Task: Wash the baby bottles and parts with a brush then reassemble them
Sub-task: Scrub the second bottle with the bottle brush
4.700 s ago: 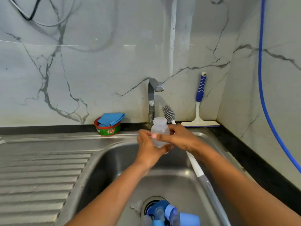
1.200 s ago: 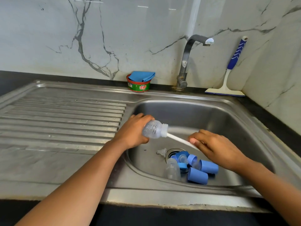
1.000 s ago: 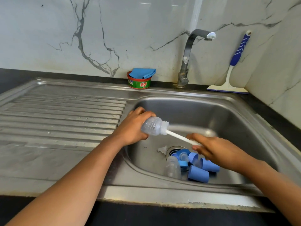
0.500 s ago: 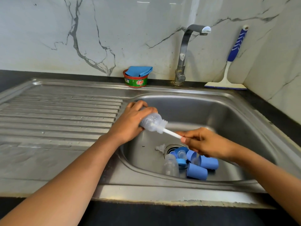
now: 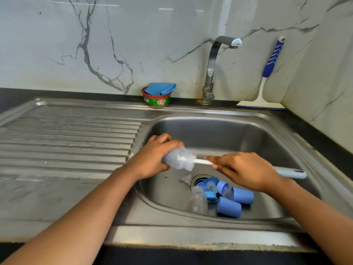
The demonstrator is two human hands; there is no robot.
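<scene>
the brush [image 5: 202,161] head is hidden inside the cloudy bottle [image 5: 176,158], the right hand [image 5: 246,170] covers the middle of its handle, and both arms are cut off at the bottom edge.

Left hand [image 5: 152,157] grips clear bottle [image 5: 176,158] sideways over sink [image 5: 210,131]; right hand [image 5: 246,169] holds brush [image 5: 202,161] inserted.

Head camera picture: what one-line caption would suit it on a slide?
Left hand holds a clear baby bottle over the sink while right hand works a brush inside.
</scene>
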